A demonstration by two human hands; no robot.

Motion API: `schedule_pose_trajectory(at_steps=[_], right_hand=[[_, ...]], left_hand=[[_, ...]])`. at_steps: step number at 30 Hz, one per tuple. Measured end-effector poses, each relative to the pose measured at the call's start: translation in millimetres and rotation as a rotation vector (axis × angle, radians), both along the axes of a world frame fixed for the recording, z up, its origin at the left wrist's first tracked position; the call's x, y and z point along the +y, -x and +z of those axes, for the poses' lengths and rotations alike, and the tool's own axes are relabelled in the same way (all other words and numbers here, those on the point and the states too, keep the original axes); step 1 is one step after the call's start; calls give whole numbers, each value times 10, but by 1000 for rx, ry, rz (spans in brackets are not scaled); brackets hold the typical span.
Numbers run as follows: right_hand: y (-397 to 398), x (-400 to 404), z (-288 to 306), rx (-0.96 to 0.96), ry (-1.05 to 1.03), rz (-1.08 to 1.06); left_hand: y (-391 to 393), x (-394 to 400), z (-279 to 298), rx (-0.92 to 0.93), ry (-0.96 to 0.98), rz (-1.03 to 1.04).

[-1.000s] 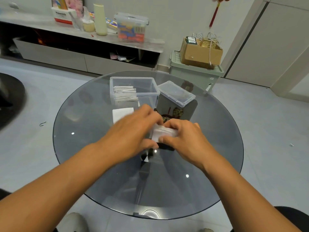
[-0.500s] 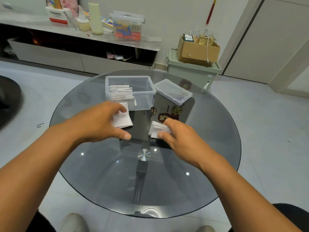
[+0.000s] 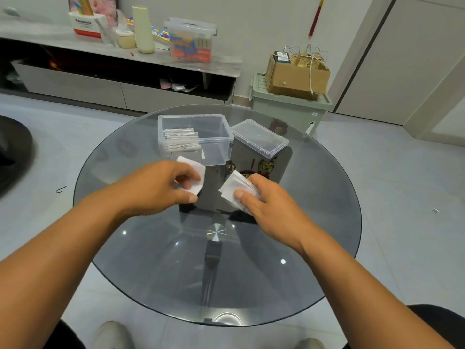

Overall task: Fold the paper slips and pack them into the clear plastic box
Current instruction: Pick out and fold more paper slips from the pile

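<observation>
A clear plastic box (image 3: 216, 137) stands open at the far side of the round glass table (image 3: 156, 268), with several folded slips (image 3: 181, 141) stacked in its left half. My left hand (image 3: 161, 187) sits just in front of the box and pinches a white paper slip (image 3: 195, 176) off the glass. To its right, my right hand (image 3: 261, 200) holds a small stack of white slips (image 3: 232, 188), thumb on top.
The box's clear lid (image 3: 259, 137) lies to the right of the box. A dark printed sheet (image 3: 264, 167) shows under the glass. Beyond the table stand a green bin (image 3: 286, 107) with a cardboard box (image 3: 294, 74) and a low cabinet (image 3: 75, 84).
My hands have parted. The left hand went left to the loose slip in front of the box and lifted it. The right hand keeps the stack.
</observation>
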State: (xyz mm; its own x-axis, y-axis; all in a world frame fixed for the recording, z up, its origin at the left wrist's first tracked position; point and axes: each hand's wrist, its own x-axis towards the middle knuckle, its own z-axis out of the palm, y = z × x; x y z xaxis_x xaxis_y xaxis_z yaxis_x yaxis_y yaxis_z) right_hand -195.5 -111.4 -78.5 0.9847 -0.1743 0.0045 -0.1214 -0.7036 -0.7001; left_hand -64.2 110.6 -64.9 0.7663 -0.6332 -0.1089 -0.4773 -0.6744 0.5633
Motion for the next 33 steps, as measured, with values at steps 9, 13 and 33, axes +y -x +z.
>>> schedule_pose_trajectory(at_steps=[9, 13, 33], right_hand=[[-43, 22, -26, 8, -56, -38], [-60, 35, -22, 14, -78, -47], [-156, 188, -31, 21, -444, -217]], left_hand=[[128, -175, -124, -161, 89, 279], [151, -186, -175, -143, 91, 169], [315, -262, -32, -74, 1, 38]])
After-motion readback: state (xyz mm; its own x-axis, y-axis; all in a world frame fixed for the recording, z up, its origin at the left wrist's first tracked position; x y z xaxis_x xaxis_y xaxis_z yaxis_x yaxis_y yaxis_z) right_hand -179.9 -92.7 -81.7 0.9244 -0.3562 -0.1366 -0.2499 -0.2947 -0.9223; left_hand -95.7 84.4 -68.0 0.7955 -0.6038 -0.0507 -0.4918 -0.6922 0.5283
